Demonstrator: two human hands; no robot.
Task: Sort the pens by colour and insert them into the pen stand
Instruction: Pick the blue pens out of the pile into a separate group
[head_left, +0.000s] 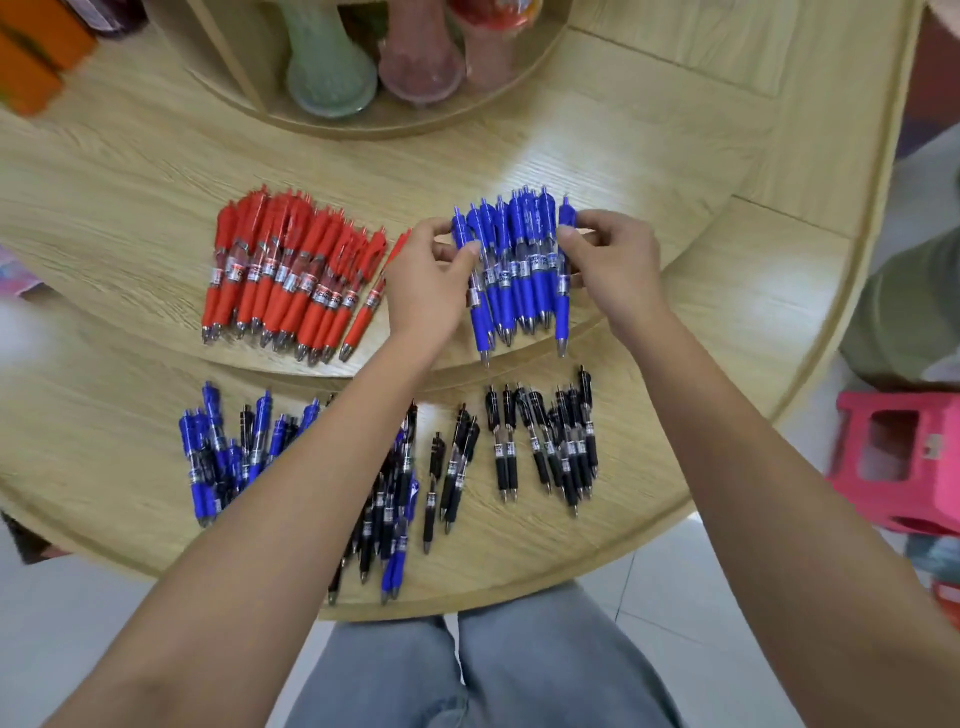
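— Pale wood first: the round table (156, 171) has 2 tiers, and every pen lies on it. How far along is the sorting?

— About halfway, I judge. On the upper tier the red pens (291, 280) lie in 1 group at the left and the blue pens (519, 260) in 1 group at the right, tips toward the person. On the lower tier a mixed heap (249, 452) of blue and black spreads over the left and centre, with the black pens (550, 441) gathered at the right.

— And the stand?

— I cannot pick out a pen stand. There are vases (332, 67) in the centre shelf, and I can name nothing else there.

— The hands?

— Both are at the blue group. The left hand (426, 280) has thumb and fingers curled onto the pens at its left edge. The right hand (613, 260) pinches the outermost blue pen (563, 312) at the right edge, near its clip end.

— So the step is squaring up the blue row?

— That is my reading. To do it well, I would press inward from both edges together, so the barrels settle side by side instead of riding over each other, then line up the tips. The group lies close to the tier's rim, so a hard pull toward the person could tip pens onto the black ones below. A light grip should be enough, since round barrels likely roll easily on smooth wood.
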